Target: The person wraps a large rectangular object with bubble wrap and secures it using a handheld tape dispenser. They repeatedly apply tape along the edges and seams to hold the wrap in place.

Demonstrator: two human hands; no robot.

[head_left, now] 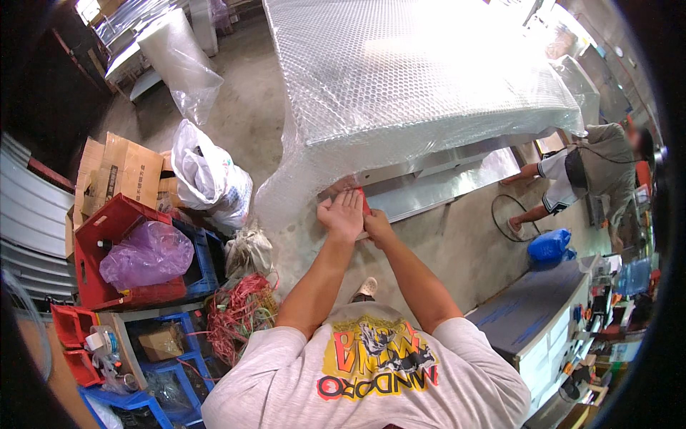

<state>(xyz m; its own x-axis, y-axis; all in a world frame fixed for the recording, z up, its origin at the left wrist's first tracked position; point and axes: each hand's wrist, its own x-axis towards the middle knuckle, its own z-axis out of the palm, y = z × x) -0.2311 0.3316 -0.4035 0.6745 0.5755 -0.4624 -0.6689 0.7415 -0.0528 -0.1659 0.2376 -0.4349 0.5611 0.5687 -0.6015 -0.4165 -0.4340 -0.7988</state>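
Observation:
My left hand is turned palm up with its fingers stretched out, near the front corner of a large metal unit. Beside it my right hand is closed round a small red object; its kind is hard to make out, as both hands partly cover it. Clear bubble wrap drapes over the unit's top and hangs down past its left corner. Below the wrap's edge, the unit's shiny lower shelf shows.
At left stand a white sack, a cardboard box, a red crate with a purple bag, and tangled red strapping. Another person bends at the right, near a black hose loop and a blue bag.

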